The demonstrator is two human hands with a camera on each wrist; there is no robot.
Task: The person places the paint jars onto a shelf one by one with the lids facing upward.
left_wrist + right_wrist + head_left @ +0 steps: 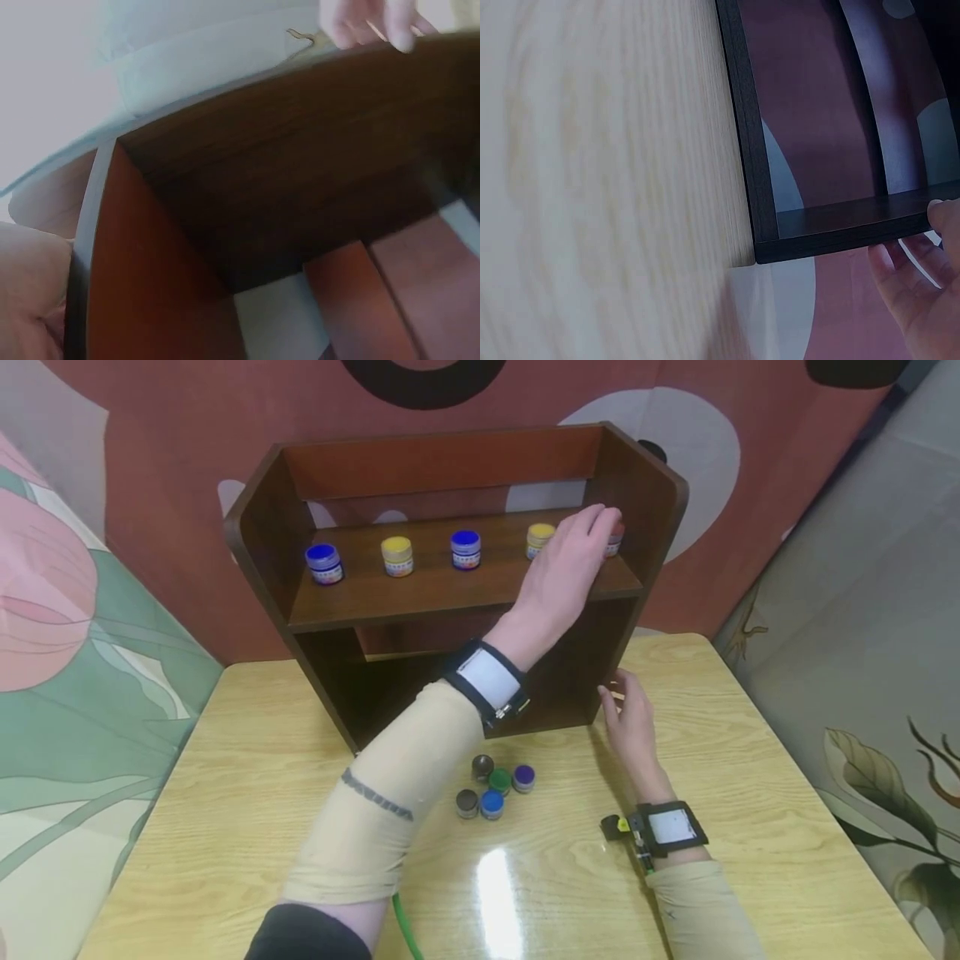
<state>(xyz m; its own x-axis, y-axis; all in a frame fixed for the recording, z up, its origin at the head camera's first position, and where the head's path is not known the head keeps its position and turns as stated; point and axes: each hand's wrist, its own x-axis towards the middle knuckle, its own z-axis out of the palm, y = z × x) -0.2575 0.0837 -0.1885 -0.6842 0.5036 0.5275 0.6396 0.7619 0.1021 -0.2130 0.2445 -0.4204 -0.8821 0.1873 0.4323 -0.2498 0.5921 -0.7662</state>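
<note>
A brown wooden shelf (450, 602) stands on the table. My left hand (558, 564) reaches over its upper board to the right end and holds a small paint jar (615, 541) with a reddish lid, partly hidden by the fingers. Left along that board stand a yellow paint jar (537, 537), a blue jar (466, 551), another yellow jar (397, 557) and another blue jar (325, 564). Low at the shelf's right side panel (840, 231), my right hand (632, 722) grips the front edge, thumb on the edge and fingers against the outer face.
Several more small jars stand on the table in front of the shelf, among them a green one (499, 780), a blue one (492, 804) and a purple one (524, 777). A green cable (406, 927) lies near the left forearm. Patterned cloth (172, 510) hangs behind.
</note>
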